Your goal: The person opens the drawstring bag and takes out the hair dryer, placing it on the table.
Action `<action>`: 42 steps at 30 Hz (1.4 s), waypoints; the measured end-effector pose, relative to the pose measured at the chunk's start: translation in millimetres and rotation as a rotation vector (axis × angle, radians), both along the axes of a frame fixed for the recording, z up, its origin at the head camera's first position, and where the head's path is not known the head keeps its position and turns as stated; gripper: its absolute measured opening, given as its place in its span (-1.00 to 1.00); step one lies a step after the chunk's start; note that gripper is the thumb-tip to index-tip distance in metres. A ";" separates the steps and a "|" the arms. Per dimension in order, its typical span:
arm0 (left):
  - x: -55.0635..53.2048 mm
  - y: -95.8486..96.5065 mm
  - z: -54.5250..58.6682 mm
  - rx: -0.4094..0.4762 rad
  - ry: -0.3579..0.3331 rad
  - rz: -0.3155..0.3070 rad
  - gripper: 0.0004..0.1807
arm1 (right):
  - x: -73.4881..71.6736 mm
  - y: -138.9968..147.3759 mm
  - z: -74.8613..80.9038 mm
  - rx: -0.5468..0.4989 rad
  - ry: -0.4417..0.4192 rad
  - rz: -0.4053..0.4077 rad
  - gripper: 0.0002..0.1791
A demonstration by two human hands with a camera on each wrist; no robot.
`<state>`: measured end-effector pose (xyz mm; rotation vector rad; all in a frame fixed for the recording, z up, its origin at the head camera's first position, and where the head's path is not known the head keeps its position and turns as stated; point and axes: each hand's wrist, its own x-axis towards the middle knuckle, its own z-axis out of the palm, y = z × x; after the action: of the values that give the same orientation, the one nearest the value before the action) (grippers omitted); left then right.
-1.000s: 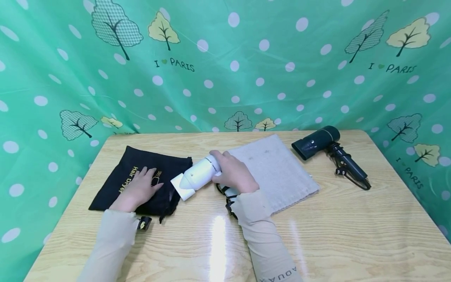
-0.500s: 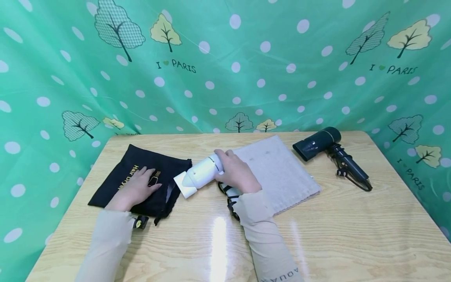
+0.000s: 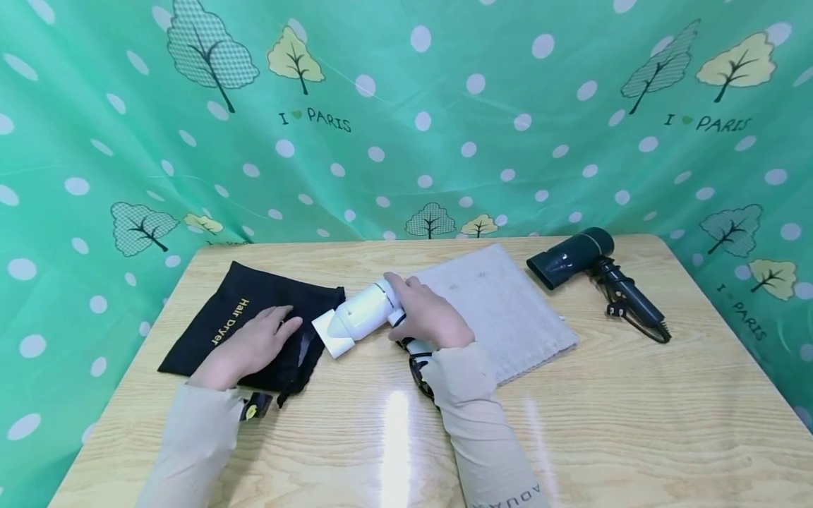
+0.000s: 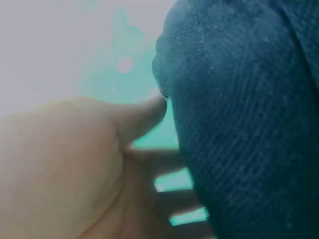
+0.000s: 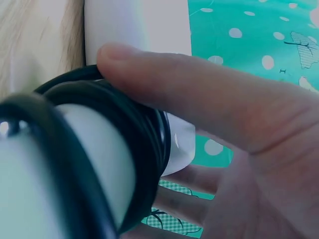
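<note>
A black drawstring bag (image 3: 267, 282) with yellow "Hair Dryer" lettering lies flat at the left of the table. My left hand (image 3: 250, 346) rests on it near its mouth, fingers extended and thumb apart. In the left wrist view, the dark fabric (image 4: 244, 114) fills the right side and hides the fingertips. A white hair dryer (image 3: 365, 314) lies to the right of the bag, its nozzle pointing at the bag's mouth. My right hand (image 3: 428, 310) grips it at the rear of the body, the thumb beside the black cord (image 5: 147, 134) wound round the handle.
A folded light grey cloth (image 3: 502, 310) lies under and behind the right hand. Farther right, a dark green hair dryer (image 3: 574, 257) with its cord wrapped round the handle rests near the back edge. A polka-dot green curtain (image 3: 381, 120) hangs behind the table.
My left hand has shifted slightly right, now covering the bag's printed dryer icon. The white hair dryer has moved a little right, and my right thumb has slid lower, showing more of the handle.
</note>
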<state>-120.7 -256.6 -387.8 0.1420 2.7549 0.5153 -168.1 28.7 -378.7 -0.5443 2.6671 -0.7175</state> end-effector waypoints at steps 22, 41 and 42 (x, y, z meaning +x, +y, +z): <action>6.0 8.1 -7.1 -0.083 -0.055 -0.031 -0.03 | 0.2 1.4 -0.4 0.038 0.072 -0.050 0.07; 5.5 -4.1 0.4 -0.081 -0.012 -0.093 -0.06 | -4.0 4.0 -1.9 0.033 0.070 -0.148 0.12; 5.5 -5.4 0.1 -0.080 -0.014 -0.099 -0.07 | -4.0 4.0 -1.7 0.031 0.068 -0.150 0.12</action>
<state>-115.2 -262.1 -387.6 0.2536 2.7336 0.3786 -172.1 32.7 -380.3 -0.3698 2.8000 -0.7093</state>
